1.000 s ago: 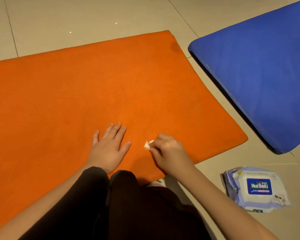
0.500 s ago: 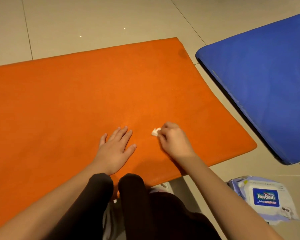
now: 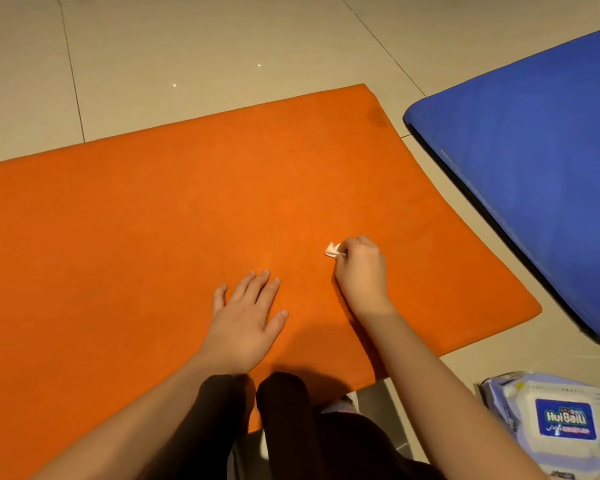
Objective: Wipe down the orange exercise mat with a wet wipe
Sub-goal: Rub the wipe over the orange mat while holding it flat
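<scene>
Two hands work low on the orange exercise mat (image 3: pixel 153 220): the left hand (image 3: pixel 245 320) lies flat, fingers straight, while the right hand (image 3: pixel 361 271) pinches a crumpled wet wipe (image 3: pixel 332 251), seemingly touching the mat. Beside it lie a wipe pack (image 3: pixel 561 420) and a blue mat (image 3: pixel 534 174).

Warm, even light covers the tiled floor (image 3: pixel 222 46), marked by two small glints. Soft shadows fall on the orange mat (image 3: pixel 118 220), its edges bowed by the wide lens.
</scene>
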Demonstrator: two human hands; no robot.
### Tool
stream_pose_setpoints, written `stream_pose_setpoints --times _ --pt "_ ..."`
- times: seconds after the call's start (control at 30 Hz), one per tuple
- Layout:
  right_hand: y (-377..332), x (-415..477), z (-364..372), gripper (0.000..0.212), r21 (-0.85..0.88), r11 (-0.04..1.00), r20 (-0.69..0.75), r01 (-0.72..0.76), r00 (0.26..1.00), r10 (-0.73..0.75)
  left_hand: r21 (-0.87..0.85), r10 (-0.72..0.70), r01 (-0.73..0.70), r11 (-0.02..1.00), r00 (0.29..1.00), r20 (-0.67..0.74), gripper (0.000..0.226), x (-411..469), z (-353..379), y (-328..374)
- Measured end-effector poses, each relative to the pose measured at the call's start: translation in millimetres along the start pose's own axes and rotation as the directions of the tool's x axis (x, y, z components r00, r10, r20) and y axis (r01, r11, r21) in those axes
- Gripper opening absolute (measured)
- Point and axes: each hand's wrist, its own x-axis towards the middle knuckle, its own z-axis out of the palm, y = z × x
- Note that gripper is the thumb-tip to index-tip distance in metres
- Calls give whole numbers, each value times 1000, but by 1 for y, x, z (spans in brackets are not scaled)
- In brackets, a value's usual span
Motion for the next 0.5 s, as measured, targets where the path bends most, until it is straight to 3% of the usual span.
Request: stream_pose_setpoints --times 0.07,0.13,0.2,0.27,0.4,0.5 --pt "-14 -13 8 13 12 996 44 84 996 -84 20 5 -5 1000 1000 12 92 -2 0 1" --pt "-17 -23 5 17 30 967 179 253 950 -255 4 43 -43 999 999 -12 92 1 -6 -1" --pt "-8 -11 0 17 45 942 250 332 909 -333 -16 95 -96 995 995 -31 91 13 -15 -10" --pt "4 10 -3 15 -25 949 212 314 930 -302 -12 91 -92 996 996 -11 91 29 -21 -22" --pt "0 20 3 14 -37 999 4 32 999 -32 -6 14 -13 1000 997 73 92 35 -14 -31" --pt "-22 -1 14 16 0 985 107 173 979 -172 -18 3 -2 1000 999 51 96 31 -8 -30"
